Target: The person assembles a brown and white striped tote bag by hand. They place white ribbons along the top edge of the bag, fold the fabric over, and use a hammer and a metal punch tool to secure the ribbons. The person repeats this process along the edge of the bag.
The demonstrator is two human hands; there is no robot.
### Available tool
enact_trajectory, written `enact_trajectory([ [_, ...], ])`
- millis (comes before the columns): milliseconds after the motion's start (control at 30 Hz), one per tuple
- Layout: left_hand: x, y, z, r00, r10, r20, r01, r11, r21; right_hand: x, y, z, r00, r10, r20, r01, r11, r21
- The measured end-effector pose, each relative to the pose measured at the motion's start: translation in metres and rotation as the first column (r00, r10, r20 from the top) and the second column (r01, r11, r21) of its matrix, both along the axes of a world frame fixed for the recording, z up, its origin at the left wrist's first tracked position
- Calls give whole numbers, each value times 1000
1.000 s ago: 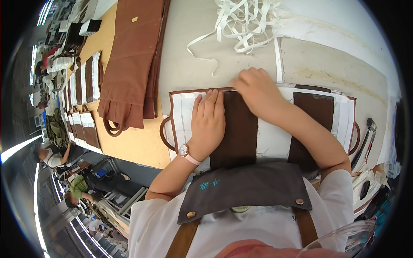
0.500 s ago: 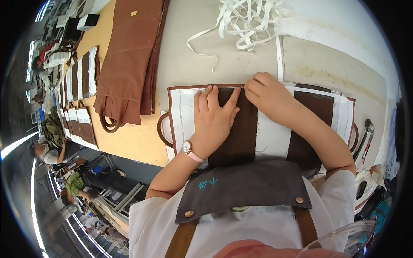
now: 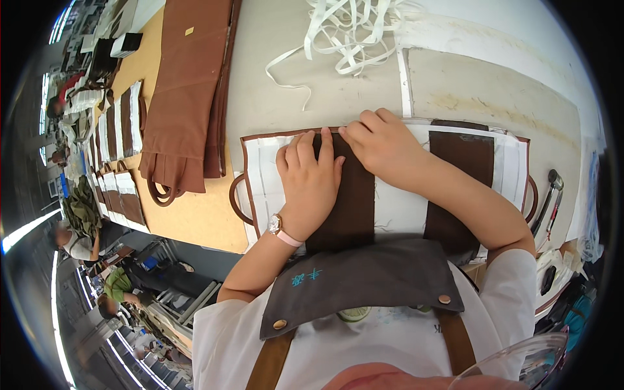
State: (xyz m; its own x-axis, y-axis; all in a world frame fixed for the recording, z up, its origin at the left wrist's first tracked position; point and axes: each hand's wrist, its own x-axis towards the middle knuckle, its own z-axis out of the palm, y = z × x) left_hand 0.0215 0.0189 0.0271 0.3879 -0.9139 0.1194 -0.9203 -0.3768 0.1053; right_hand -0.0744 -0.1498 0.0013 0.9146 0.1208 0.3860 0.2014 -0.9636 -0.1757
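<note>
Cloth bag panel (image 3: pixel 390 208), white with brown stripes, lies flat on the table (image 3: pixel 494 84) before the person. Left hand (image 3: pixel 311 182) is pressed flat, fingers spread; right hand (image 3: pixel 383 143) is curled, fingertips pinching the top hem. Judged soft, light, limp; best held by the edges.

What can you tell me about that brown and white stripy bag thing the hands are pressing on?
The striped bag piece lies flat on the worktable, just in front of the person. It looks like cloth: wide dark brown bands between white panels, thin brown edging, and a curved brown handle at each end. The left hand presses flat on a brown band; the right hand pinches its top edge. The person's apron hides its near edge.
</note>
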Motion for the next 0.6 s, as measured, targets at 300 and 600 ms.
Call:
enact_trajectory([
  [300, -16, -9, -4, 993, -112, -34, 110, 993, -44, -7, -16, 0, 976, -187, -108, 215, 804, 554],
  [600, -16, -12, -13, 992, -90, -87, 76, 986, -150, -19, -8, 6, 1000, 24, 3, -24, 999, -27],
])
